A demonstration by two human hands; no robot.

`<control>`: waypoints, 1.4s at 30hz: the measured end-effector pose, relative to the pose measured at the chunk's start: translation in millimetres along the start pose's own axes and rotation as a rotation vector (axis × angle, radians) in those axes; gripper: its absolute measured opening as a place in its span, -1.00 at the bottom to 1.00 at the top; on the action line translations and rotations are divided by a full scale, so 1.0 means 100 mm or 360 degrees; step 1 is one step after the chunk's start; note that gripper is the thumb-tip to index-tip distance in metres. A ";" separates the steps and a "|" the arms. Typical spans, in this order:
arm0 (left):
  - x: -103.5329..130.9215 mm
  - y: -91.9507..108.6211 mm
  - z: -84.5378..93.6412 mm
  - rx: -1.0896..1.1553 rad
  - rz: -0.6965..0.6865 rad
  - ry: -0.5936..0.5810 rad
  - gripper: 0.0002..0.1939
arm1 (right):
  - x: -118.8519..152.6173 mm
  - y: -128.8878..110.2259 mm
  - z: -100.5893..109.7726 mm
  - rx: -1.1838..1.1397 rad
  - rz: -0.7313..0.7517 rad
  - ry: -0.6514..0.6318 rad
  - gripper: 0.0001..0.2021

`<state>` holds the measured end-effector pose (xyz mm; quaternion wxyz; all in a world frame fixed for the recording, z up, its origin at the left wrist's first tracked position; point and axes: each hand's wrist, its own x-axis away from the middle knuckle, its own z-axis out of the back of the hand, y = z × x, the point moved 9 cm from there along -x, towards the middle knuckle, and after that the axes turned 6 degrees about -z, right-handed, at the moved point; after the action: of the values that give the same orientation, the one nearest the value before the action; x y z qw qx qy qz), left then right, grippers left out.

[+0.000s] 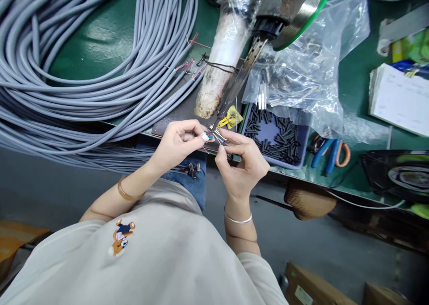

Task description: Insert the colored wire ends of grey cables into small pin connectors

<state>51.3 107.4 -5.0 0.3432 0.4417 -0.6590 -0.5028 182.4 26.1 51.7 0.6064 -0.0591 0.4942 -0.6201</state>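
The fingers of the left hand (184, 140) pinch thin coloured wires (210, 139); those of the right hand (241, 161) grasp a small metal connector (219, 138), thumb beneath it. Wires and connector meet between the two hands, over the near edge of the green tabletop (90, 50). A yellow clip (225, 121) lies just beyond the connector, under the tip of a slotted metal arm (246, 66). Left of that arm is a stained white wrapped tube (223, 55); above it, a green-rimmed solder spool (303, 17). To the right, a blue tray (300, 151) holds short black sleeves (281, 137), a clear plastic bag (318, 68) of metal parts overlapping its back. Farther right are blue-handled pliers (330, 155) and a paper pad (400, 97). Grey cables (117, 81) sweep across the left side, and small connectors (192, 169) sit above the person's blue-clad lap.
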 end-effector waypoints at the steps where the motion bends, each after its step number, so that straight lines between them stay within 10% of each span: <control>1: 0.00 0.01 0.00 -0.0001 -0.0002 0.0003 -0.83 | -0.01 -0.01 0.00 -0.0002 0.0019 0.0007 -0.85; 30: 0.03 0.01 -0.01 -0.0102 0.0126 -0.0190 -0.87 | 0.02 0.09 -0.01 -0.0244 -0.0120 -0.0070 -0.84; 42: 0.02 0.11 0.01 -0.0303 -0.0186 -0.0023 -0.88 | 0.00 -0.08 -0.02 0.0070 0.0180 0.0041 -0.83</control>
<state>47.6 107.2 5.2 0.3489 0.4412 -0.5839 -0.5855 175.8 25.1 55.8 0.6353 -0.0096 0.4907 -0.5962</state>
